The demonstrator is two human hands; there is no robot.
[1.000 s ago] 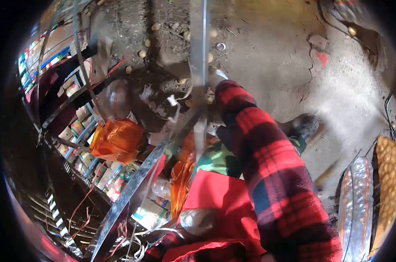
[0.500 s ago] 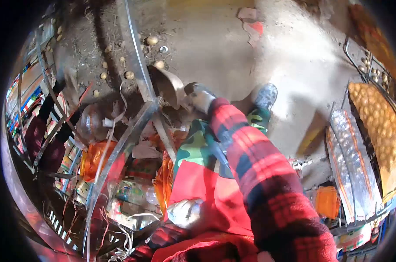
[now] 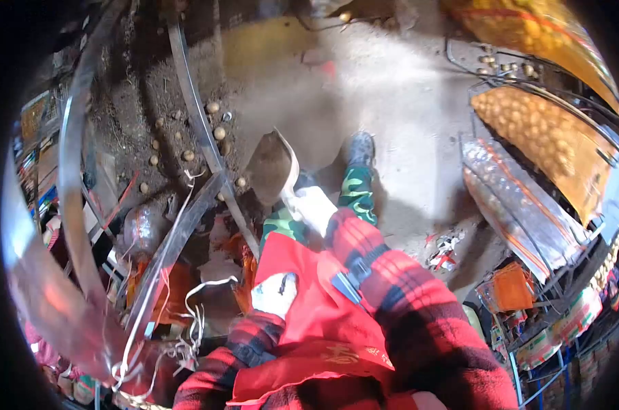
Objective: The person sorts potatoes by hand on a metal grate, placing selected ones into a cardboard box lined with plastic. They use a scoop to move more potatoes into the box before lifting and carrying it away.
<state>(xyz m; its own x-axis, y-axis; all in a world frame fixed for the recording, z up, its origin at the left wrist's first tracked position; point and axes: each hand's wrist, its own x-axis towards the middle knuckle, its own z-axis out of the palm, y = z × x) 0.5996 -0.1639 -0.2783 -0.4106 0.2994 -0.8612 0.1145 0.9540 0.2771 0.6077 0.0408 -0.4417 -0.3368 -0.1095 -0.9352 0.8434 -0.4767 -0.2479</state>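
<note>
My right hand [image 3: 314, 208], in a white glove with a red plaid sleeve, grips the handle of a metal scoop [image 3: 272, 167]. The scoop's blade points away from me, above the dirt floor and just right of several loose potatoes [image 3: 216, 131]. My left hand [image 3: 274, 295], also gloved, rests low against my red apron [image 3: 309, 301]; what it holds, if anything, is hidden. My camouflage trouser leg and boot [image 3: 359, 147] stand right of the scoop.
Curved metal bars [image 3: 200, 130] of a frame cross the left side, with strings, an orange bag [image 3: 160, 290] and a plastic bottle [image 3: 140, 229] below them. Mesh sacks of potatoes [image 3: 528, 126] and packaged goods [image 3: 507, 205] fill racks on the right. Bare floor [image 3: 405, 102] lies ahead.
My right hand has drawn back toward my body with the scoop, its blade now lifted off the potatoes on the ground. My left hand rose slightly along the apron. The view swung rightward.
</note>
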